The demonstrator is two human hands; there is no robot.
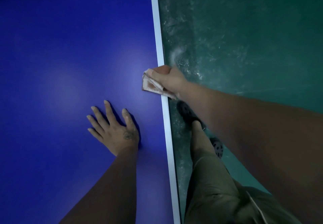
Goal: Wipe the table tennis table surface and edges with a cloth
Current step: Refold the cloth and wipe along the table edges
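Here the right hand (167,78) curls over the table's long side, thumb on top and fingers wrapped down past the rim, pinching a small folded white cloth with a reddish-brown stain (150,83) against the edge. The cloth lies half on the playing surface and half over the pale border, bunched under the thumb, with its folded layers fanning out toward the blue.

The left hand (116,127) lies flat on the glossy deep-blue table tennis table top (70,57), fingers straight and spread, palm down, holding nothing. It sits nearer the person than the cloth and well inside the rim. A small dark mark shows on the back of this hand.

The white edge stripe (160,49) runs from the top of the view down to the bottom, and the cloth sits roughly midway along it. Beyond the stripe lies a dusty, scuffed green floor (244,40). The blue top stretches wide and bare to the left, with soft patches of reflected light near the hands.

Beside the table, a leg in olive-green shorts (215,188) stands close to the rim, with dark perforated clogs (187,112) on the feet.
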